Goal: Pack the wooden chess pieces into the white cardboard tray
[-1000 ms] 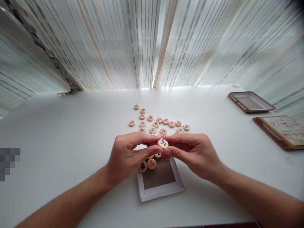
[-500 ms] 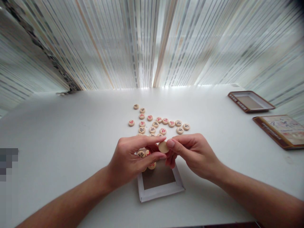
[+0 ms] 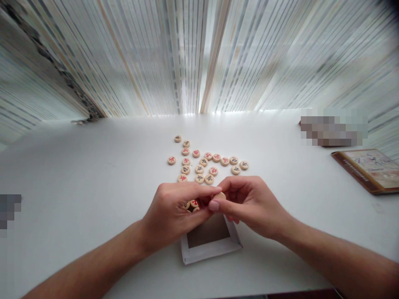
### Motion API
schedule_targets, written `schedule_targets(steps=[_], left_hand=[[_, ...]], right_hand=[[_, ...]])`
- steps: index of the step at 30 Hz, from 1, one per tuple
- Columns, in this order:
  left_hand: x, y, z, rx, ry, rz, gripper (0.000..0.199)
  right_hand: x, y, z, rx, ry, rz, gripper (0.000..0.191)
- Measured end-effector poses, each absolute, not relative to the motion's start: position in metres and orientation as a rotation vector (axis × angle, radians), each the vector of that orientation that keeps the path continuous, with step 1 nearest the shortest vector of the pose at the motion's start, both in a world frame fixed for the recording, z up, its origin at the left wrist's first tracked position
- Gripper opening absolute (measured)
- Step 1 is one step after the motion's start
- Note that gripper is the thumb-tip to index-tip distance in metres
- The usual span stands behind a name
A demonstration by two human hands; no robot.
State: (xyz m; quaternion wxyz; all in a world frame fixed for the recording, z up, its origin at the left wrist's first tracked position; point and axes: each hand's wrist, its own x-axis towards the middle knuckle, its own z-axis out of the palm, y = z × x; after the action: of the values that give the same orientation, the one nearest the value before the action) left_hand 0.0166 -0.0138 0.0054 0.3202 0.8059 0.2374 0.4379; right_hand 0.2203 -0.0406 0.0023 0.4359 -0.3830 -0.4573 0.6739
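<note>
Both my hands meet over a shallow white-rimmed box tray with a brown inside. A round wooden Chinese chess piece is pinched by my right hand, thumb in front and index finger behind. My left hand has its index fingertip and thumb at the same piece, gripping it from the left. Under the left hand, several pieces, among them a red-marked piece, sit in the tray, partly hidden by the fingers. Just beyond the hands, loose pieces such as a black-marked piece lie face up.
More red and black pieces, including a red-marked piece, spread across the white table. A brown picture-covered box lid lies at the right, with a pixelated patch behind it. Striped curtains hang along the far edge.
The piece has turned from showing its blank round face to a tilted position, mostly covered by fingers. My right thumb has moved down and left; both hands have drawn closer together.
</note>
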Motion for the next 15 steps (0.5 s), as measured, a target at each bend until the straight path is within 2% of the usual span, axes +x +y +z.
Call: schedule_targets(steps=[9,15], left_hand=[[0.0153,-0.0140,0.0073,1.926,0.635,1.089,0.024],[0.0142,-0.0123,0.0035,1.780,0.651,1.062,0.030]], right_hand=[[0.2254,-0.0390,0.0003,-0.863,-1.124,1.787,0.027],[0.2264,-0.0396,-0.0047,-0.787,-1.040,1.849,0.017]])
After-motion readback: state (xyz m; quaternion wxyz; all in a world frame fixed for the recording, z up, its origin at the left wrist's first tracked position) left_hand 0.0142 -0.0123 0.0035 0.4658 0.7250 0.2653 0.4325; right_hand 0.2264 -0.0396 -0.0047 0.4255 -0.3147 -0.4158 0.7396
